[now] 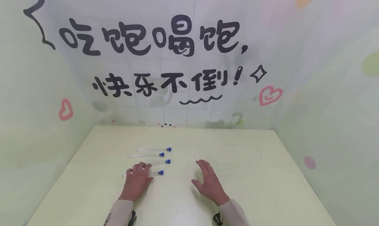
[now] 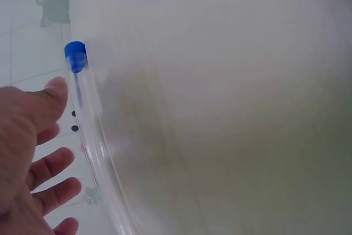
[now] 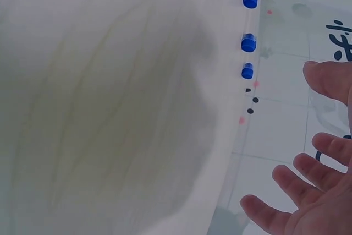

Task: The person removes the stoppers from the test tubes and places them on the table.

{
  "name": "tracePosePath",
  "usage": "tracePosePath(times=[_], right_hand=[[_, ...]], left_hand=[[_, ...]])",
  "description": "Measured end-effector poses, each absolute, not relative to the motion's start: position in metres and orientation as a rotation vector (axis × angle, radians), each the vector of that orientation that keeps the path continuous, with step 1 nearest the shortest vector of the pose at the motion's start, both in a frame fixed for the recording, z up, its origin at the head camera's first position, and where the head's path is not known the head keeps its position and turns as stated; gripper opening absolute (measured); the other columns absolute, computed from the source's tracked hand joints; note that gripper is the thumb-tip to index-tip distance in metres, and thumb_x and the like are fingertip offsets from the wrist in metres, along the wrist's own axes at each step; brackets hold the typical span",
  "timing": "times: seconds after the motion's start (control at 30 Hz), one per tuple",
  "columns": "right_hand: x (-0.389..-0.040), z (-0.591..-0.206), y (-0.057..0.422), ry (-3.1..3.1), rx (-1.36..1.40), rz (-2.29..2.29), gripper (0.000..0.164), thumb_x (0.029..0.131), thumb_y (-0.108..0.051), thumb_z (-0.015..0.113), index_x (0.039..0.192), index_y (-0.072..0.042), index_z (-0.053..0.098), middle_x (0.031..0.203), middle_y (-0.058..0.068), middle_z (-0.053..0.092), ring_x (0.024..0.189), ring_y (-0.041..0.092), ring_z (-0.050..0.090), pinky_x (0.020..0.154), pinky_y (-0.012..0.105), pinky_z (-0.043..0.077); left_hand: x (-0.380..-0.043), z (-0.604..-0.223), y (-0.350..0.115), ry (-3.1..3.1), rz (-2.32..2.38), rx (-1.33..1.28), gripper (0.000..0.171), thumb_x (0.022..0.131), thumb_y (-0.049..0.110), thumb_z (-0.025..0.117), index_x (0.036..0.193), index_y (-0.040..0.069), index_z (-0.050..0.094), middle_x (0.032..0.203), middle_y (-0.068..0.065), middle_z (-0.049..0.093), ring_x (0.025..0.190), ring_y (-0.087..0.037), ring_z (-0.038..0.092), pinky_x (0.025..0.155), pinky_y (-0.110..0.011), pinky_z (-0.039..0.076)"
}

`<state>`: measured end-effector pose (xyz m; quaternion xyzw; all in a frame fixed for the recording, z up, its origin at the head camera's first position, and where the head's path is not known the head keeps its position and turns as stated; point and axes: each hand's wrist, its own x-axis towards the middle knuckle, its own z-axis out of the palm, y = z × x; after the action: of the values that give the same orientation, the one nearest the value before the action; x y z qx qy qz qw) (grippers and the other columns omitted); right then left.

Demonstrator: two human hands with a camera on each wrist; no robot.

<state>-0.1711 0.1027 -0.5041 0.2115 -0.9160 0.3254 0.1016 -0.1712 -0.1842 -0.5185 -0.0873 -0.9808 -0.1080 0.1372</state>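
Several clear test tubes with blue caps lie side by side on the left half of the table, caps to the right. My left hand [image 1: 137,181] is over the nearest test tube [image 1: 157,173], covering its middle, with fingers loosely bent. In the left wrist view, thumb and fingers are spread beside a capped tube [image 2: 102,147], not closed round it. The fingertips also come near the second tube [image 1: 158,163]. Farther back lie two more, the third tube [image 1: 148,155] and the farthest tube [image 1: 154,150]. To the right, my right hand [image 1: 211,185] hovers with relaxed, parted fingers, holding nothing.
The pale table [image 1: 251,160] is enclosed by a printed backdrop [image 1: 177,114] at the back and both sides, with black lettering and pink hearts. Light sleeves [image 1: 119,213] cover both forearms.
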Motion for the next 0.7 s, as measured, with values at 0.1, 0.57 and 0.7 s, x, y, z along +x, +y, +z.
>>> tracePosePath(times=[0.1, 0.57, 0.7], right_hand=[[-0.171, -0.504, 0.1, -2.701, 0.636, 0.98, 0.062, 0.078, -0.026, 0.066, 0.13, -0.009, 0.039, 0.133, 0.009, 0.038, 0.121, 0.025, 0.041, 0.09, 0.04, 0.042], [-0.173, -0.503, 0.091, -2.661, 0.684, 0.94, 0.062, 0.076, -0.024, 0.069, 0.127, -0.006, 0.041, 0.129, 0.01, 0.04, 0.118, 0.025, 0.043, 0.09, 0.039, 0.042], [-0.174, -0.504, 0.089, -2.7, 0.678, 0.965, 0.062, 0.077, -0.026, 0.067, 0.129, -0.006, 0.039, 0.131, 0.009, 0.039, 0.119, 0.025, 0.042, 0.092, 0.039, 0.04]], left_hand=[[-0.173, -0.518, -0.186, -2.858, -0.307, -0.255, 0.044, 0.074, 0.025, 0.071, 0.111, 0.007, 0.054, 0.103, -0.011, 0.051, 0.096, -0.029, 0.048, 0.075, -0.049, 0.035], [-0.18, -0.519, -0.193, -2.993, -0.3, -0.245, 0.029, 0.075, 0.021, 0.07, 0.097, 0.01, 0.056, 0.091, -0.006, 0.051, 0.085, -0.024, 0.047, 0.077, -0.052, 0.035], [-0.182, -0.518, -0.192, -3.027, -0.273, -0.256, 0.025, 0.076, 0.021, 0.07, 0.095, 0.011, 0.057, 0.088, -0.005, 0.052, 0.083, -0.023, 0.048, 0.077, -0.052, 0.036]])
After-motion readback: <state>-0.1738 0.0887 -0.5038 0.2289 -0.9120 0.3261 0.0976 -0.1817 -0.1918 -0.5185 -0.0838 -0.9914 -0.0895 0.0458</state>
